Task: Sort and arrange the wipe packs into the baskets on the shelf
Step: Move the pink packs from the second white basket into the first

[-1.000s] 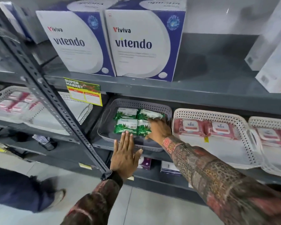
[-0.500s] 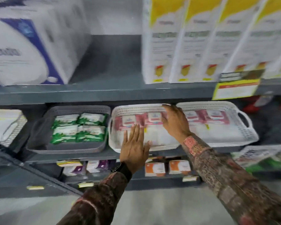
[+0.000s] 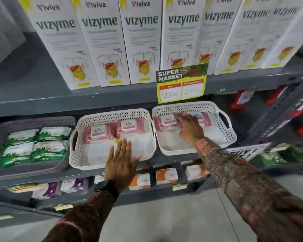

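Three baskets stand side by side on the middle shelf. The grey basket [image 3: 0, 124] on the left holds several green wipe packs [image 3: 35, 145]. The white middle basket [image 3: 73, 159] has two pink wipe packs [image 3: 112, 131] at its back. Pink wipe packs [image 3: 166, 122] also lie at the back of the white right basket [image 3: 229, 137]. My left hand [image 3: 121, 163] is flat with fingers spread over the front rim of the middle basket and holds nothing. My right hand [image 3: 191, 128] reaches into the right basket and rests on a pink pack; the grip under the fingers is hidden.
White Vizyme boxes [image 3: 103, 41] line the shelf above, with a yellow price tag [image 3: 181, 84] on its edge. Small orange and purple boxes [image 3: 166, 175] fill the shelf below. Red items [image 3: 243, 98] and a slanted metal upright [image 3: 278, 110] are at right.
My view and both hands have shifted right along the shelf. My right hand went from the green packs in the grey basket to the pink packs in the rightmost white basket.
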`<state>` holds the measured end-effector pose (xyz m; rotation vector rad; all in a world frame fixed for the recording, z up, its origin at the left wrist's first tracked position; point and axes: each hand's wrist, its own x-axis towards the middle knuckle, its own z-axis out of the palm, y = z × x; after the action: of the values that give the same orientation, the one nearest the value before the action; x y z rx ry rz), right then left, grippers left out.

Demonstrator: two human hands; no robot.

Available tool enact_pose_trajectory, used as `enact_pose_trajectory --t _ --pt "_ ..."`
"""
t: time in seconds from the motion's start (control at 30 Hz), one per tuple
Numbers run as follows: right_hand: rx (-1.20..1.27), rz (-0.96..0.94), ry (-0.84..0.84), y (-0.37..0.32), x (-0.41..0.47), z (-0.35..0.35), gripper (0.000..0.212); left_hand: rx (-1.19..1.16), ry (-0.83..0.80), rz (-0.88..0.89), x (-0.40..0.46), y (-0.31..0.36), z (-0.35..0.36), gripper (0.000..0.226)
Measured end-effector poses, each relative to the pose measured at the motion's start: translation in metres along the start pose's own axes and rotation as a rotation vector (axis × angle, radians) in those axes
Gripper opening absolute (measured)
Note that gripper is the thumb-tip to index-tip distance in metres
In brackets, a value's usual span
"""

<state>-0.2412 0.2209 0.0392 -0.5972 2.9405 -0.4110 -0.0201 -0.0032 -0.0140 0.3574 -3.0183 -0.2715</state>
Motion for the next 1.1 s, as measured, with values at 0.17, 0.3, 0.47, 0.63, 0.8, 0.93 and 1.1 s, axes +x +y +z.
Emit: enact_pose_trajectory --t 0.17,0.3,0.47,0.63,0.8,0.93,1.1 --pt "-0.131 -0.209 -0.120 -0.013 0.038 0.011 0.087 0.014 -0.033 -0.025 0.001 0.001 -0.002 0.085" --pt "-0.210 -0.279 -0.221 -0.023 0.061 0.015 0.089 0.026 -0.035 -0.047 0.001 0.003 -0.003 0.075" --pt "-0.173 -0.249 -0.122 -0.030 0.057 0.022 0.086 0.022 -0.056 -0.048 0.003 0.001 0.000 0.075" --pt "-0.063 -0.151 0.079 -0.038 0.044 0.014 0.084 -0.023 -0.061 -0.011 0.003 -0.004 -0.006 0.080" --pt "-0.075 -0.145 0.273 -0.079 0.035 -0.012 0.027 -0.100 0.042 -0.051 -0.013 -0.048 -0.026 0.076" --pt "0.032 -0.217 0.203 -0.149 0.020 -0.013 0.036 -0.033 0.090 -0.167 -0.039 -0.120 -0.043 0.077" --pt "0.077 -0.363 0.071 -0.248 -0.007 0.030 0.080 -0.009 0.033 -0.125 -0.064 -0.159 -0.045 0.084"
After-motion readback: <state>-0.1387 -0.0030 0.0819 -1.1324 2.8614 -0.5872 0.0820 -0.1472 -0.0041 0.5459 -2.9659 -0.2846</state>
